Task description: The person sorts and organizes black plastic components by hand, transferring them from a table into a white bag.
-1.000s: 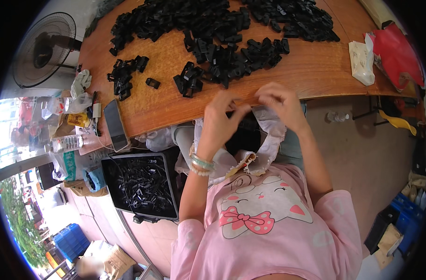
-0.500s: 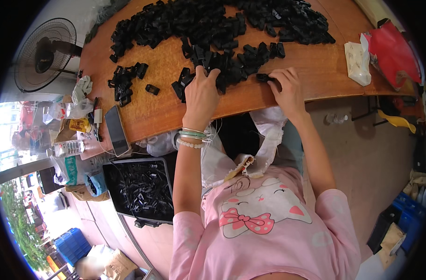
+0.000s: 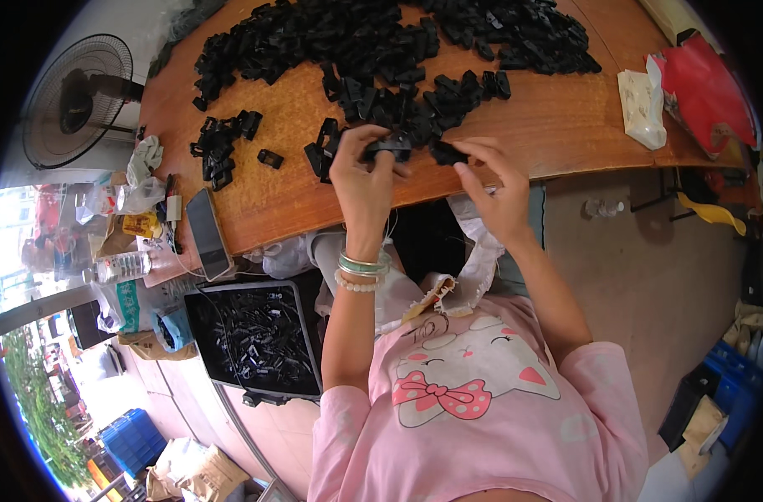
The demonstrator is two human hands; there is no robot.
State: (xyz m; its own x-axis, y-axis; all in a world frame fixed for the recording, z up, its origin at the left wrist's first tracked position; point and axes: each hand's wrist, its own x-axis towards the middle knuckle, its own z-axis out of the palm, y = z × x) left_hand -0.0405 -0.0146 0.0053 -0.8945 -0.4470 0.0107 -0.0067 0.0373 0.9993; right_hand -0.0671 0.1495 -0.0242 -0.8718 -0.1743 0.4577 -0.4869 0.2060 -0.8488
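Between the thumb and fingers of my left hand is a small black plastic part, held just above the near edge of the wooden table. My right hand pinches another dark plastic piece to the right of it, the two parts a short gap apart. Behind my hands a loose cluster of black plastic parts runs into a large heap at the far side. A smaller group lies to the left, with one single part beside it.
A phone lies at the table's left edge. Below it, a black bin holds many small dark pieces. A fan stands far left. A white packet and a red bag are at the right end of the table.
My left hand has lifted a black part out of the cluster and come nearer. My right hand has moved left with its piece, toward the left hand.
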